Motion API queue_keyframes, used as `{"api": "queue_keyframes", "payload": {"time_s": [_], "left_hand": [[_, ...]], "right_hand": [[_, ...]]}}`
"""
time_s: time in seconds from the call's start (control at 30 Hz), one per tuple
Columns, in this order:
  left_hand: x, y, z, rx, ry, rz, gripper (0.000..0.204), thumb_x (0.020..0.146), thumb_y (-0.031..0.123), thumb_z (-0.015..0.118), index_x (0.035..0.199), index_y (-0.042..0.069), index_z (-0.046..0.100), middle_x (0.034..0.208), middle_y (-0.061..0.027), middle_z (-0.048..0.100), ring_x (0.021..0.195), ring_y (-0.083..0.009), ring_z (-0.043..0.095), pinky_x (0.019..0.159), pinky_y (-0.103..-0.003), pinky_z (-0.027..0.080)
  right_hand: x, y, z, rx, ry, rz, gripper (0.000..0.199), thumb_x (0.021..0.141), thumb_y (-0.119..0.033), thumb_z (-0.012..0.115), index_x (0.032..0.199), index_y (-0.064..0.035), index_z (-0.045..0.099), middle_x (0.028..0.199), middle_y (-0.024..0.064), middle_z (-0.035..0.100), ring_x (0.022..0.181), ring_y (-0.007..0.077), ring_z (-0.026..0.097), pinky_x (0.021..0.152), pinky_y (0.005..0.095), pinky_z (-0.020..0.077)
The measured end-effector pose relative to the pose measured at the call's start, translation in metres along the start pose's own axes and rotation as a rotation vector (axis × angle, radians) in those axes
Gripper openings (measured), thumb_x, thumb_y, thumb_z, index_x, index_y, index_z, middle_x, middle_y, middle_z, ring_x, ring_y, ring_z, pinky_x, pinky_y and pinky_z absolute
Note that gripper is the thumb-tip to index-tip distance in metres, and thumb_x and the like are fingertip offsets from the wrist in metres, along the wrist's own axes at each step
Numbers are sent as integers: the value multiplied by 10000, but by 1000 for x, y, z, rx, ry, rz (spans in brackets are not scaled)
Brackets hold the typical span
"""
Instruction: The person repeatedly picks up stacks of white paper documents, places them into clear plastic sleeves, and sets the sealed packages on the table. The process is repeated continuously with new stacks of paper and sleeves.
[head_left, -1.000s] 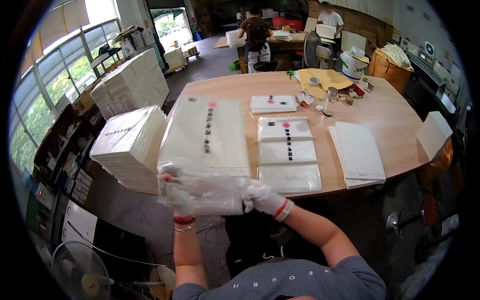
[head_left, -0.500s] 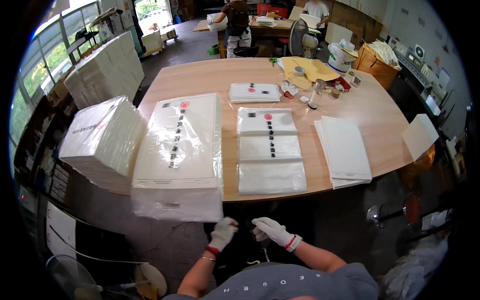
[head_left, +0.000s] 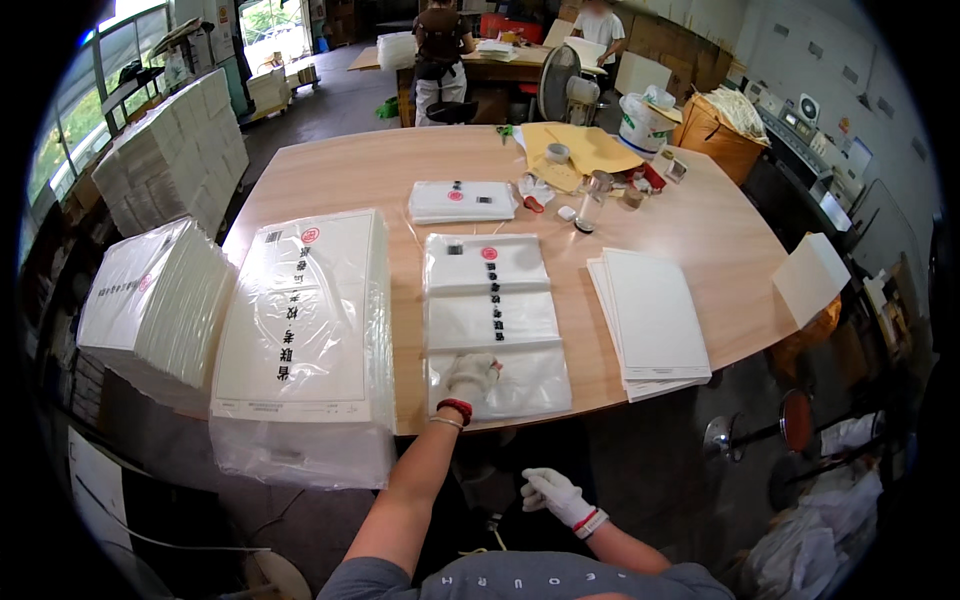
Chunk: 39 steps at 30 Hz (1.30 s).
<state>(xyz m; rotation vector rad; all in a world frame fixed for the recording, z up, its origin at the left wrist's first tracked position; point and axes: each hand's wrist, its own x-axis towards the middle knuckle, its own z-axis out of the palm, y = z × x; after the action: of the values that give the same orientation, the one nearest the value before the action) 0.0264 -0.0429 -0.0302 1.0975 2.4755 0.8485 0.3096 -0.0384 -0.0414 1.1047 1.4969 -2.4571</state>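
Note:
My white-gloved left hand (head_left: 472, 376), a red band at its wrist, rests on the lower part of a printed clear plastic bag (head_left: 500, 318). Its fingers look curled in; whether they pinch the film is hidden. The bag lies flat, with fold lines across it. In front of the table edge hovers my gloved right hand (head_left: 556, 496), its fingers loosely bent and apart, holding nothing. Left of the bag lies a plastic-wrapped stack of white sheets (head_left: 300, 330), its clear wrap hanging over the edge. Right of it sit loose white boards (head_left: 655, 320).
A taller wrapped stack (head_left: 150, 300) stands at the left. Folded bags (head_left: 462, 202) lie farther back. Brown paper (head_left: 590, 150), a tape roll (head_left: 557, 152) and a clear jar (head_left: 592, 205) are at the far right. A fan (head_left: 558, 85) and two people are behind the table.
My left hand has reached forward from in front of the table onto the plastic bag. My right hand has shifted slightly and stays off the table. The view has turned a little to the right.

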Motion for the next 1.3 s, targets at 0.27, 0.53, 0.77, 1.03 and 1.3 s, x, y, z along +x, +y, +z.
{"api": "queue_keyframes", "payload": {"time_s": [0.27,0.53,0.77,1.03,1.3], "left_hand": [[-3,14,-17,-244,153,137,228,870,248,516,849,28,570,702,-193,583,628,-300,587,570,-375,438],[20,-3,-34,-1112,191,-74,225,941,241,462,899,43,560,719,-26,588,629,-90,542,568,-250,448],[-4,19,9,-71,-154,267,155,859,196,545,917,52,547,776,-49,580,665,-153,550,608,-288,456],[7,35,-15,-1269,-130,-213,155,901,114,483,1030,31,509,817,-71,603,608,-105,527,555,-220,431],[-42,110,-95,-838,123,235,149,875,41,504,1015,0,535,769,-46,622,617,-77,526,554,-219,430]], "right_hand": [[102,-100,46,279,27,-328,505,866,-274,598,1232,21,413,1089,111,516,942,171,540,738,339,506],[114,-119,8,-462,388,-592,188,840,-153,630,950,-21,555,787,19,575,674,74,529,622,230,447],[91,-128,55,99,268,-1009,166,834,65,541,971,-4,475,829,48,552,734,100,571,690,227,477],[178,-93,26,-475,387,-899,292,870,-207,538,1096,-36,469,1013,113,570,904,203,572,805,334,460],[138,-53,2,-1643,568,-730,672,798,-454,541,1340,-101,361,1340,234,358,1220,392,360,998,466,305]]}}
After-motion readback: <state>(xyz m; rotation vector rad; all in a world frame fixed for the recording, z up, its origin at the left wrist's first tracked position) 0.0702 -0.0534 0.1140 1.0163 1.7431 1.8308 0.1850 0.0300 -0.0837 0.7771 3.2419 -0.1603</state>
